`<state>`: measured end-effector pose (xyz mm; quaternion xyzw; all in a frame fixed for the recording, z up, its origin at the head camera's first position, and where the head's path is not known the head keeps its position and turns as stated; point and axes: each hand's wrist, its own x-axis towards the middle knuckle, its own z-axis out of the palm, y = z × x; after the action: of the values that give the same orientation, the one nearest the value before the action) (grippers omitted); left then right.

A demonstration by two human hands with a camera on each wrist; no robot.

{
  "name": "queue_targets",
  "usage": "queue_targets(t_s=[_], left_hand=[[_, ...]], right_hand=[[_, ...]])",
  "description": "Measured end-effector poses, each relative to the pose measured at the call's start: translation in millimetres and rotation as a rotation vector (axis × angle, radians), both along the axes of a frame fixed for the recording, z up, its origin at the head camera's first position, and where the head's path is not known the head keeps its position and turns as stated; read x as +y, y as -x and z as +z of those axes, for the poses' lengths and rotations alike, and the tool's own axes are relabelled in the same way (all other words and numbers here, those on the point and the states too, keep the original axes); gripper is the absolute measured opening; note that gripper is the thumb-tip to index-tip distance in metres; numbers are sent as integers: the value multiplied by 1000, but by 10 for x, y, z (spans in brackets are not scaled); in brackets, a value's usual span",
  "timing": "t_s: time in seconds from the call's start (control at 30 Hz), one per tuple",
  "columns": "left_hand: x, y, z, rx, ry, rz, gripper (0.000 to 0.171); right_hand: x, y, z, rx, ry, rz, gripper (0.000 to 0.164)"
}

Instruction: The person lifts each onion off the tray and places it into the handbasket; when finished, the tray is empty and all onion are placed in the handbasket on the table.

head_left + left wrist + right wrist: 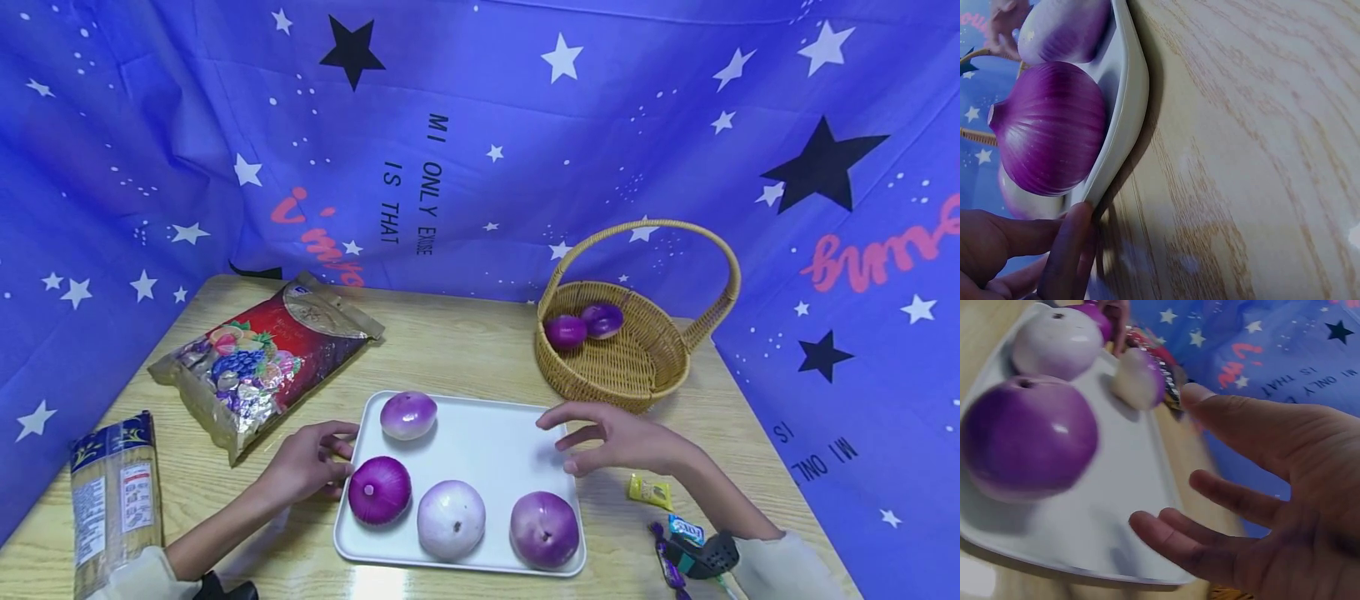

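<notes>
2 hands (300, 462) (630, 437), 4 onions (452, 518) on 1 tray (498, 442), 2 in 1 basket (592, 385)

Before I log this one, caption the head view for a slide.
Left hand at one edge of a white tray of four onions, right hand near the other, wicker basket beyond.

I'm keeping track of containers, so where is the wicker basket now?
In the head view, the wicker basket stands at the back right of the table, just beyond the white tray and the right hand.

Both sleeves (787, 571) are pale; a black strap (705, 557) bears small holes
</notes>
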<state>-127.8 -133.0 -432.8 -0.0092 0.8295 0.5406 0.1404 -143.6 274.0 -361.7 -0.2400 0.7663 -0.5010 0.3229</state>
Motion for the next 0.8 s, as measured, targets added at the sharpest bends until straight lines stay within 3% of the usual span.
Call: queue_targets(t_s=[0.17, 0.5, 0.8], left_hand=[[0, 0, -1, -1, 12, 7, 54], [3, -2, -6, 2, 0, 5, 54], [8, -4, -13, 0, 11, 4, 53]], right_hand=[[-63, -106, -122, 4, -56, 82, 55], [-132, -208, -255, -14, -60, 193, 53], [-142, -234, -359, -24, -69, 236, 51]])
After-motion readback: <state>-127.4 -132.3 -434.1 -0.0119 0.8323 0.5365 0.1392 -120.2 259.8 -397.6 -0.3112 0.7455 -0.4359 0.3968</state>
